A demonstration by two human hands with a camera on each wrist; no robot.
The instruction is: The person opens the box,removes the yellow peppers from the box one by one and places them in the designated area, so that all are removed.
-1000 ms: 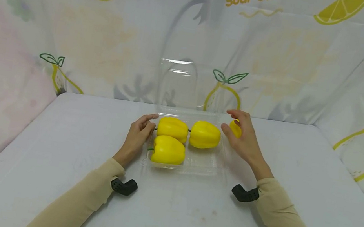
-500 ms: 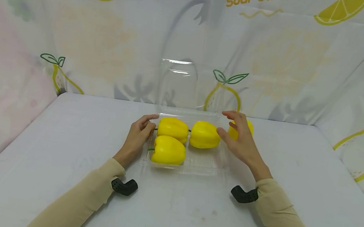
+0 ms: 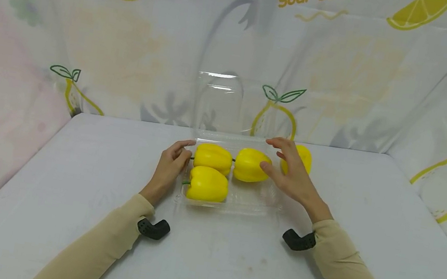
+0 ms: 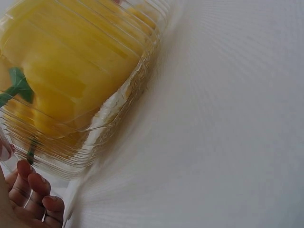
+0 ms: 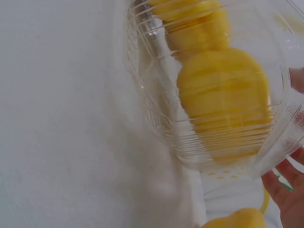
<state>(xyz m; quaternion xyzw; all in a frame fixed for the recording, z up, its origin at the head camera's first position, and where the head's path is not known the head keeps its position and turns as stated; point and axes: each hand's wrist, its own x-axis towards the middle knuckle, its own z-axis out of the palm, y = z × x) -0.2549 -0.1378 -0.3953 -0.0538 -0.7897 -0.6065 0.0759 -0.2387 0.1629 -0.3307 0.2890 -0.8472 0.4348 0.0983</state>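
Observation:
A clear plastic clamshell container (image 3: 246, 199) lies with its lid (image 3: 220, 105) raised at the back. Three yellow bell peppers are inside: one back left (image 3: 212, 158), one front left (image 3: 208, 184), one back right (image 3: 247, 165). My left hand (image 3: 170, 163) holds the container's left edge, fingertips at the ribbed wall in the left wrist view. My right hand (image 3: 292, 175) is at the right side, fingers loosely spread. Its thumb overlaps the back-right pepper in the head view; its fingers lie outside the clear wall in the right wrist view.
Another yellow bell pepper (image 3: 304, 158) lies on the white-covered table (image 3: 225, 266) behind my right hand, partly hidden by it. A printed cloth (image 3: 348, 71) hangs behind the table and along its sides.
My right hand has moved left, its thumb now over the back-right pepper, uncovering more of the pepper behind it. My left hand and the container stay put.

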